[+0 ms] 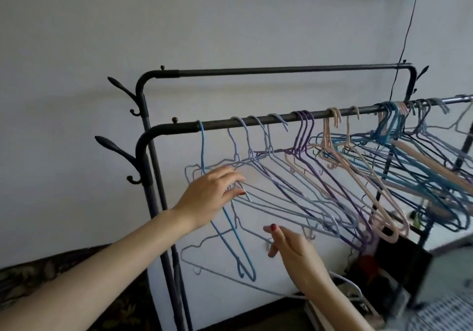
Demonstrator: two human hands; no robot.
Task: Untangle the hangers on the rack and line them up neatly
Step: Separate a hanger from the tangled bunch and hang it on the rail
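A dark metal rack [256, 122] has two horizontal rails. On the nearer rail hang several thin hangers: pale lilac ones [271, 177] at the left, purple [304, 136], pink [363, 177] and blue [389, 126] ones crowded to the right. A bright blue hanger [235, 233] dangles steeply at the left end, and a pale hanger [204, 264] hangs low beneath the bunch. My left hand [212, 192] reaches in, its fingers curled round the lilac hangers' wires. My right hand [291, 248] is lower, fingers extended toward the lower bars, holding nothing that I can see.
The far rail [281, 69] is bare. Coat hooks [122, 151] stick out from the left posts. A white wall is behind. A dark patterned cloth [51, 266] lies low left; dark boxes and white cables [358, 282] sit on the floor low right.
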